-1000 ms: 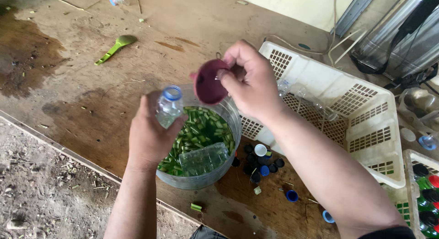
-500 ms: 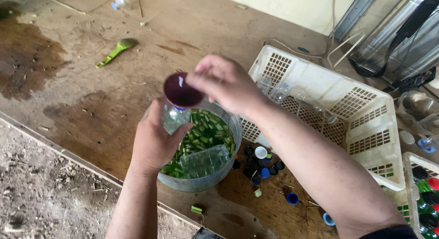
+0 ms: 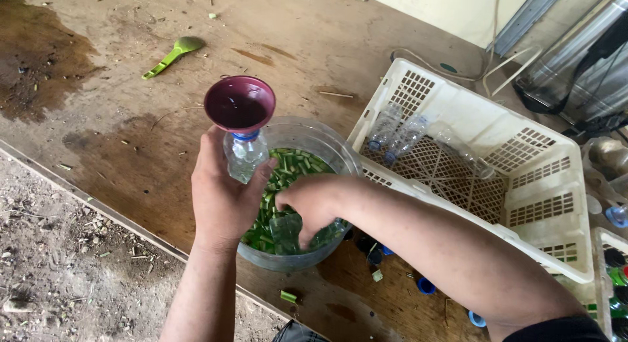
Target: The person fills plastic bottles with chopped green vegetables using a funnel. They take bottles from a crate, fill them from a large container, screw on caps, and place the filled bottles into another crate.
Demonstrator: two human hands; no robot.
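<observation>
My left hand [image 3: 226,198] grips a small clear plastic bottle [image 3: 245,155] upright over the near rim of a clear bowl [image 3: 307,131]. A maroon funnel [image 3: 239,105] sits in the bottle's blue neck. The bowl holds green cut stalk pieces [image 3: 294,164] in liquid. My right hand [image 3: 313,205] reaches down into the bowl and closes on a small clear cup [image 3: 286,228] sunk among the pieces.
A white slatted crate [image 3: 523,185] with a few clear bottles [image 3: 400,134] lies right of the bowl. A green scoop [image 3: 174,54] rests on the wet wooden table [image 3: 131,152]. Blue bottle caps [image 3: 425,286] lie by the bowl. Bare ground borders the table's near edge.
My right hand set the maroon funnel into the bottle's neck, let go of it, then dropped into the bowl onto the clear cup. My left hand kept hold of the bottle.
</observation>
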